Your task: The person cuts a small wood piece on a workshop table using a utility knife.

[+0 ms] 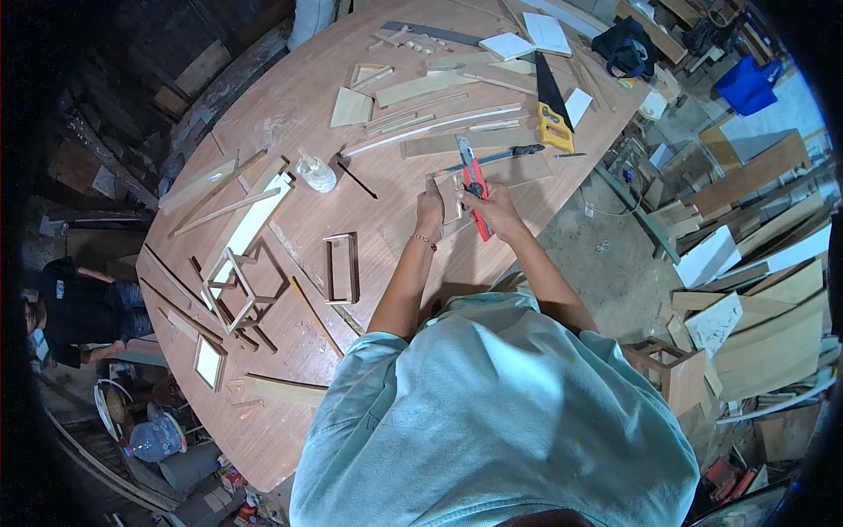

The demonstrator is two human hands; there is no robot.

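The left hand (428, 213) is clamped on the left edge of a small, flat-faced, tan wooden piece (450, 202). The right hand (494, 212) is closed around a long, red-bodied cutter with a black middle and a silver-grey upper end (471, 169), its fingers reaching to the right edge of the same piece. From where I stand, both hands are raised in front of the chest, near the table's edge; this position probably gives a close view and lets the left hand steady the wood while the right controls the tool.

The tan piece sits between the two hands. Its face is plain and pale brown, with a lighter strip along the right side; the fingers hide its full outline. The cutter stands beside it, silver end pointing away from the wearer.

Beyond the hands, a handsaw with a black blade and yellow handle (555, 127) lies on the broad, light-brown wooden tabletop (299, 114), presumably set within easy reach. To the left stand a white, open-topped container (316, 174) and a dark-brown, rectangular wooden frame (353, 268). Farther left, a co-worker in a dark shirt (79, 303) is beside the table.
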